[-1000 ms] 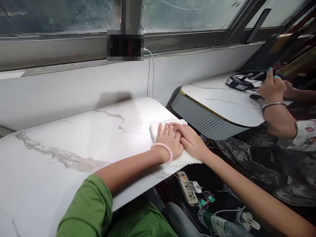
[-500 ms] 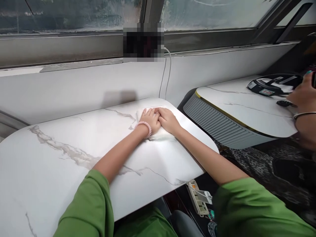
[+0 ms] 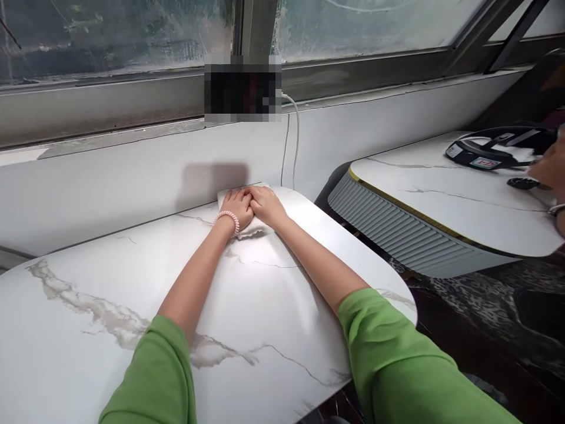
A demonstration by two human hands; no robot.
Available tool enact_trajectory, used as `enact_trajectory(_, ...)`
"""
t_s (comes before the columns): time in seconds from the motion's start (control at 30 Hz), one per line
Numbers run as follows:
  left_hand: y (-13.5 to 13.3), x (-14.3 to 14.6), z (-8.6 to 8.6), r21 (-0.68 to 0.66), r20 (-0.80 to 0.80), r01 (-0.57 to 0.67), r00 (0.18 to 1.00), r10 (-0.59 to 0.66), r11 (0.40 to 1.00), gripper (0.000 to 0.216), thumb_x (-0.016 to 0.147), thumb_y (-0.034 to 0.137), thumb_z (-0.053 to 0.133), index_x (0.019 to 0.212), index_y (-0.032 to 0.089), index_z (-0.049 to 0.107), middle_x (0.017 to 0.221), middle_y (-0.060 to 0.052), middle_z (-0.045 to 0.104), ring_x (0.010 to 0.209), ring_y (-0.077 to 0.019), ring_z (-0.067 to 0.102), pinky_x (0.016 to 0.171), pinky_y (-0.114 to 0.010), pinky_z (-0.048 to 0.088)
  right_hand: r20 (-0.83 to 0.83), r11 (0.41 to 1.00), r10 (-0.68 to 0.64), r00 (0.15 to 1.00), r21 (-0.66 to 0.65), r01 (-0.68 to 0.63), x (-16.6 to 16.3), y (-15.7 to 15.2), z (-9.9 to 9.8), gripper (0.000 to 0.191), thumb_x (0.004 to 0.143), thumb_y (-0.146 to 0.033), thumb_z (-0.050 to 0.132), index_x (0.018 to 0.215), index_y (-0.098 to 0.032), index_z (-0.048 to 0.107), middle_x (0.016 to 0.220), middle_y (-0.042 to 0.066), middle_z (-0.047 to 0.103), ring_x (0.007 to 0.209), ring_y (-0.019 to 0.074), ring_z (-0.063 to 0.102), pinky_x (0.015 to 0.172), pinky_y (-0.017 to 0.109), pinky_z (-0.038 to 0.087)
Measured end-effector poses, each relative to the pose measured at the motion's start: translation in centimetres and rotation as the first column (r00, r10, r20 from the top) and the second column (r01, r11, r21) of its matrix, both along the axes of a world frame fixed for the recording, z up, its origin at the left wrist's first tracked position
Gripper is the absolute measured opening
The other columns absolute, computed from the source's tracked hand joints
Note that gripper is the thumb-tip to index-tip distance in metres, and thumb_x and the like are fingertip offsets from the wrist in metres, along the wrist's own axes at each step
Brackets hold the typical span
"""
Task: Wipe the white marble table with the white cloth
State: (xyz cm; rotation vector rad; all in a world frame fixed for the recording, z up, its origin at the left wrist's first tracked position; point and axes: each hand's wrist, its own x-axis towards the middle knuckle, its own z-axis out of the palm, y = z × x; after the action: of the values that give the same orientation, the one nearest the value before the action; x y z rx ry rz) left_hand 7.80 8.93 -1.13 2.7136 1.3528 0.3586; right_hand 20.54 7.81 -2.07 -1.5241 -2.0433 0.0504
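A folded white cloth (image 3: 252, 231) lies on the white marbled tabletop (image 3: 247, 294), close to the wall side. My left hand (image 3: 238, 207), with a pink coiled band at the wrist, rests flat on the cloth, fingers stretched toward the wall. Right beside it and touching it, my right hand (image 3: 266, 206) has its fingers bent and closed over the cloth. Both palms press down, so most of the cloth is hidden beneath them.
A blurred-out dark object (image 3: 242, 91) stands on the window ledge, with a white cable (image 3: 296, 141) running down behind the table. On the right, a second table (image 3: 424, 182) with ribbed side bears a black strapped headset (image 3: 481, 154). Another person's hand (image 3: 549, 168) is near it.
Both hands have slid the cloth away from me and to the left, up to the wall edge of the table. The view has shifted, and the power strip below is out of sight.
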Motion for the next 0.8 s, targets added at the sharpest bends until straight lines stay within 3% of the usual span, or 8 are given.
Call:
enact_trajectory(0.17, -1.7, -0.3, 0.2, 0.008, -0.046, -0.056, 0.997, 0.057, 0.998, 0.049, 0.097, 0.023, 0.028, 0.142, 0.009, 0.040, 0.151, -0.012, 0.039, 0.142, -0.0248, 0.029, 0.121, -0.044, 0.011, -0.001, 0.999, 0.044, 0.999, 0.011, -0.044, -0.4, -1.1, 0.2, 0.032, 0.078, -0.011, 0.037, 0.102, -0.018, 0.058, 0.109, 0.012, 0.066, 0.102, 0.0268, 0.054, 0.096, 0.041, 0.038)
enact_trajectory(0.37, -6.2, -2.0, 0.9, -0.016, -0.101, -0.090, 0.991, 0.087, 0.996, 0.052, 0.098, 0.025, 0.027, 0.146, 0.007, 0.035, 0.155, -0.014, 0.032, 0.145, -0.0255, 0.024, 0.121, -0.046, 0.011, 0.023, 0.996, 0.090, 0.996, 0.002, -0.090, -1.9, -4.8, 0.7, 0.033, 0.079, -0.011, 0.036, 0.102, -0.015, 0.058, 0.107, 0.014, 0.066, 0.100, 0.0261, 0.056, 0.097, 0.041, 0.040)
enact_trajectory(0.53, -13.2, -3.9, 1.1, -0.029, -0.116, -0.056, 0.992, 0.053, 0.998, 0.054, 0.097, 0.025, 0.028, 0.147, 0.006, 0.032, 0.155, -0.016, 0.030, 0.146, -0.0262, 0.022, 0.121, -0.047, 0.012, 0.027, 0.996, 0.084, 0.996, 0.016, -0.084, -3.6, -12.1, 0.4, 0.035, 0.082, -0.013, 0.036, 0.108, -0.014, 0.059, 0.113, 0.014, 0.065, 0.105, 0.0270, 0.057, 0.101, 0.045, 0.040)
enact_trajectory(0.63, -18.4, -5.5, 1.2, -0.042, -0.107, 0.015, 0.994, -0.019, 0.999, 0.056, 0.096, 0.026, 0.031, 0.147, 0.004, 0.031, 0.155, -0.017, 0.029, 0.146, -0.0268, 0.021, 0.121, -0.047, 0.010, 0.048, 0.995, 0.069, 0.996, 0.065, -0.072, -4.5, -17.6, -0.2, 0.042, 0.084, -0.014, 0.035, 0.120, -0.013, 0.057, 0.125, 0.015, 0.062, 0.118, 0.0280, 0.054, 0.107, 0.049, 0.036)
enact_trajectory(0.8, -24.8, -8.4, 1.5, -0.043, -0.061, 0.070, 0.995, -0.073, 0.997, 0.053, 0.097, 0.029, 0.033, 0.146, 0.008, 0.036, 0.155, -0.017, 0.030, 0.147, -0.0266, 0.019, 0.121, -0.048, 0.011, 0.106, 0.962, 0.252, 0.962, 0.078, -0.260, -5.0, -23.9, -0.6, 0.049, 0.087, -0.015, 0.034, 0.133, -0.018, 0.052, 0.133, 0.012, 0.060, 0.127, 0.0257, 0.052, 0.107, 0.050, 0.038)
